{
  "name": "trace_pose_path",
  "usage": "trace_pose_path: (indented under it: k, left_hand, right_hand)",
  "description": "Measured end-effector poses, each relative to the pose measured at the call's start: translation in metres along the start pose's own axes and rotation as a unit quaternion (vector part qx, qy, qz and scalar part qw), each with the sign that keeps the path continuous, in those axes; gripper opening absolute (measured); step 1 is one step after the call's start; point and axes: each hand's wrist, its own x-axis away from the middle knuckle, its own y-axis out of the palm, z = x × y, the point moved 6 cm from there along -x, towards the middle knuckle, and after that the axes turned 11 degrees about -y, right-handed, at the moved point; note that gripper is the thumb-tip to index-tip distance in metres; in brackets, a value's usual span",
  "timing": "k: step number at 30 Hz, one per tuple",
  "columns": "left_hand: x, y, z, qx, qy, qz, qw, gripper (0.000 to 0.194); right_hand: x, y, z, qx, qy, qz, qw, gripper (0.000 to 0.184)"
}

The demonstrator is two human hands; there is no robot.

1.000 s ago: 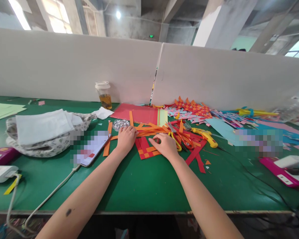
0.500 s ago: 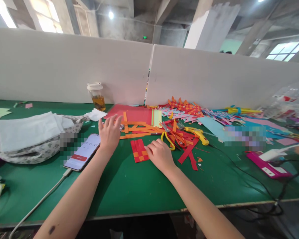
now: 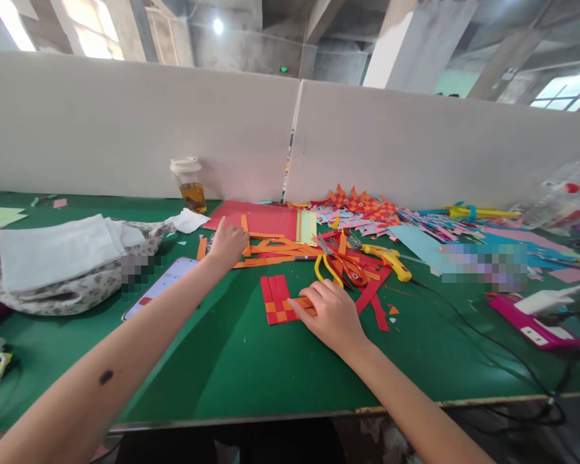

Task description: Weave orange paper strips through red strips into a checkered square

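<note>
A small woven paper piece (image 3: 276, 295), red strips crossed with orange ones, lies flat on the green table. My right hand (image 3: 332, 316) is closed over the orange paper strips (image 3: 300, 302) that stick out from its right side, and the fingers hide their ends. My left hand (image 3: 229, 246) is beside the pile of loose orange strips (image 3: 270, 251), its fingers bent but apart, with nothing visible in them. Its fingertips are by an upright-lying orange strip (image 3: 246, 233). Yellow-handled scissors (image 3: 329, 270) and red-handled pliers (image 3: 350, 269) are beyond my right hand.
A phone (image 3: 159, 288) lies left, partly behind my left forearm. Behind are a lidded cup (image 3: 191, 185), red paper sheets (image 3: 261, 218) and woven orange pieces (image 3: 365, 205). A yellow glue gun (image 3: 389, 259), its cord and a magenta power strip (image 3: 534, 325) are on the right.
My left hand has moved right to the orange strips, its fingers less spread. My right hand has shifted slightly right and down, uncovering orange strips at the woven piece's side.
</note>
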Motion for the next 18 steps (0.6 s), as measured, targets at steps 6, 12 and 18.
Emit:
trace_pose_path:
  k: [6, 12, 18]
  left_hand:
    - [-0.036, 0.029, 0.008, -0.001, 0.042, -0.039, 0.998, 0.025]
    - [-0.050, 0.034, 0.016, 0.065, 0.029, -0.066, 0.995, 0.023]
    - [-0.042, -0.019, 0.001, 0.272, -0.125, 0.073, 0.951, 0.027]
  right_hand:
    - [-0.033, 0.011, 0.000, -0.003, -0.004, 0.039, 0.999, 0.031]
    - [-0.053, 0.029, 0.011, -0.043, 0.030, 0.075, 0.996, 0.028]
    - [-0.043, 0.033, 0.027, -0.181, 0.129, 0.108, 0.969, 0.028]
